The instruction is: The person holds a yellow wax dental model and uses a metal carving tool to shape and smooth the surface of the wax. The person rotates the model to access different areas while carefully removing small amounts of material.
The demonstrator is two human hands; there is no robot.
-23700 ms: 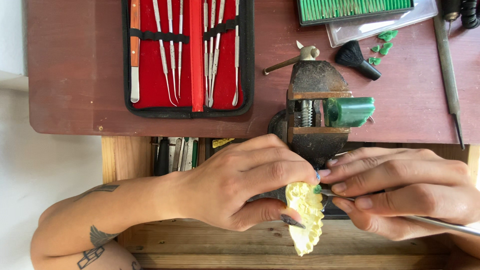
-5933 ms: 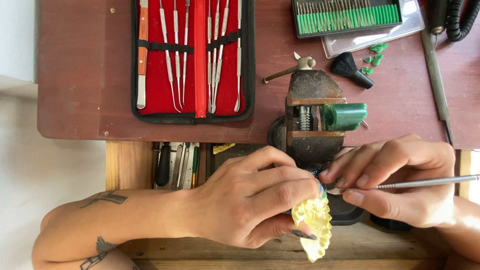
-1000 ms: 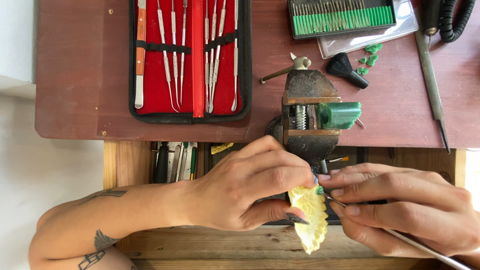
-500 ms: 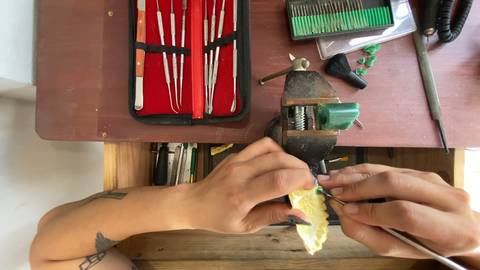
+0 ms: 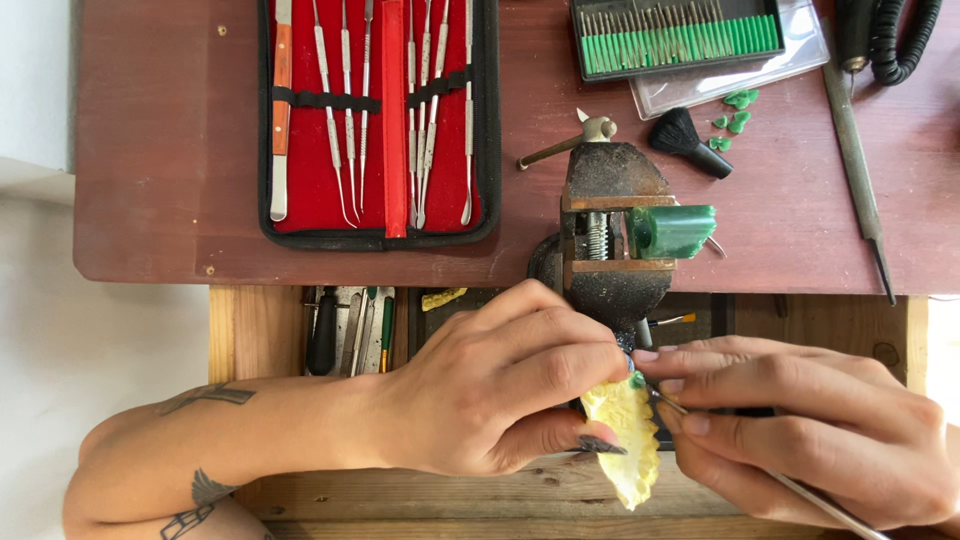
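A dark red table (image 5: pixel 150 200) stood over a pale wooden bench (image 5: pixel 260 340). To the left lay a whitish floor (image 5: pixel 90 350), perhaps concrete. Bright daylight fell at the right edge.

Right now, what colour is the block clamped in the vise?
Translucent green block, seen clearly in the head view.
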